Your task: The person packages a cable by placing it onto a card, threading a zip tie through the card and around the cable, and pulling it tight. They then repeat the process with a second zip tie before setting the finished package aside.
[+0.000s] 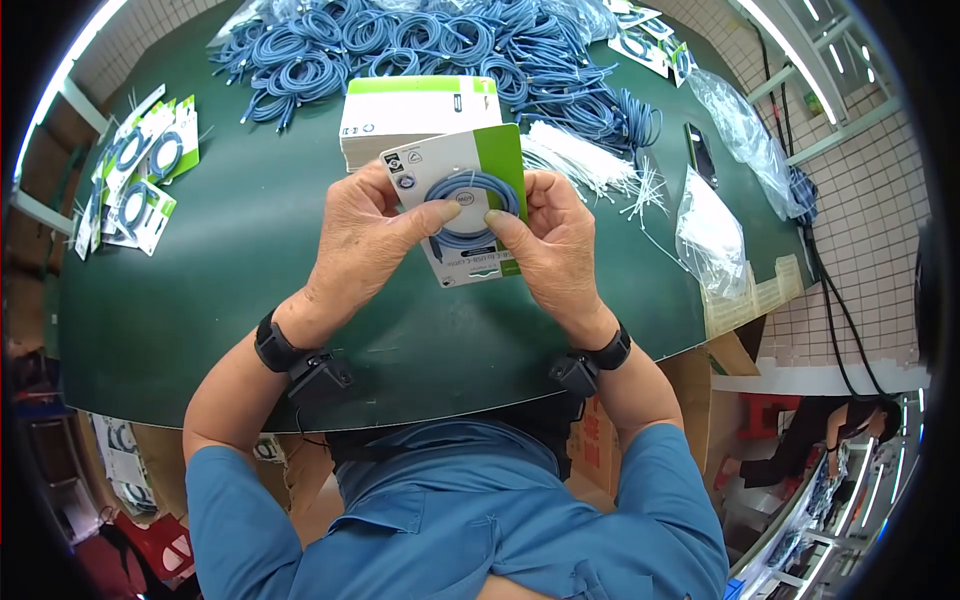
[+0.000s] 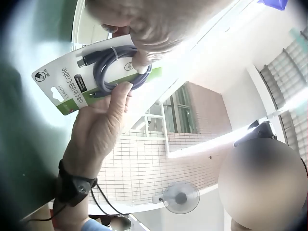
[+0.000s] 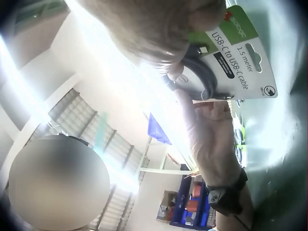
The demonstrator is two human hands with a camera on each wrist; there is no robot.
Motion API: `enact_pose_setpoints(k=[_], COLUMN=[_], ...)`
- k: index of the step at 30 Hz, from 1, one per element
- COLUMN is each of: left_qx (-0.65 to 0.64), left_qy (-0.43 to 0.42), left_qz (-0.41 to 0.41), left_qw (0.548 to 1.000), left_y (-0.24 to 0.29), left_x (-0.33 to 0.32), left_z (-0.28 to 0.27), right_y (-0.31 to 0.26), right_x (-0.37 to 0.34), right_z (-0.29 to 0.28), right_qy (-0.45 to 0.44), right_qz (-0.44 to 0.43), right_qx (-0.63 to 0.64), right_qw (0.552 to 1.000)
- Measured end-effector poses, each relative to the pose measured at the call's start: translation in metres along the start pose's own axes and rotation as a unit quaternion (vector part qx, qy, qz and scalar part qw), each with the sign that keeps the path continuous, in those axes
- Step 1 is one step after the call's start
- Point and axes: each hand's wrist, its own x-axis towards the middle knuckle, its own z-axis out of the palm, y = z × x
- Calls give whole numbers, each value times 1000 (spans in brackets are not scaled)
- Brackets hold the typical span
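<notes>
A white and green card is held up between both hands over the table, with a coiled blue-grey cable lying on its face. The left hand grips the card's left edge, thumb on the coil's middle. The right hand pinches the right edge, its thumb beside the other. In the left wrist view the card shows a cable plug near its printed text. The right wrist view shows the card's hanging slot end clear of the fingers.
Behind the card stands a stack of cards. Coiled cables heap along the far edge. White ties, a phone and a plastic bag lie right; carded cables lie left. Another person is at lower right.
</notes>
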Motion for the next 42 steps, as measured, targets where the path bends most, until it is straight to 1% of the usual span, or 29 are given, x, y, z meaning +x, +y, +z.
enact_pose_setpoints(k=[1,5,6,7,8,9,10,12,13,14,17,20,22,25,28,36,40,42], left_qx=[-35,5,6,31,56,79,78,93,102,101,210,208,207,276,264,255,253,253], left_qy=[-30,-46,-49,-48,-47,-45,-45,-35,-30,-30,-36,-32,-28,-35,-32,-34,-34,-32], left_qz=[-26,-48,-49,-59,-69,-78,-77,-3,33,32,62,82,94,140,139,137,140,142], left_qw=[999,998,998,997,995,993,993,995,994,994,975,974,973,950,954,957,957,957], left_y=[0,8,11,13,14,15,14,14,13,13,14,12,12,12,16,15,13,14], left_x=[0,0,0,0,-1,-2,-4,-8,-10,-12,-14,-13,-13,-15,-16,-15,-15,-15], left_z=[-1,-4,-5,-5,-5,-4,0,11,14,14,17,18,18,18,20,18,17,18], right_y=[1,2,-1,-6,-10,-15,-19,-29,-31,-33,-37,-39,-42,-47,-53,-51,-46,-46], right_x=[0,2,4,6,7,7,7,9,9,9,9,10,12,13,14,14,14,14], right_z=[-1,-3,-2,-1,-1,-3,-6,-10,-8,-2,7,5,4,2,3,-1,-1,0], right_qy=[3,-20,22,64,103,104,91,60,59,54,38,-1,-6,-13,-29,-46,-36,-36], right_qz=[0,4,-82,-166,-245,-244,-295,-390,-390,-396,-411,-388,-388,-385,-368,-371,-378,-380], right_qx=[1,-7,-110,-213,-312,-314,-368,-466,-466,-472,-483,-502,-505,-511,-516,-526,-511,-515], right_qw=[1000,1000,990,961,912,911,877,792,792,786,772,773,771,769,773,764,771,767])
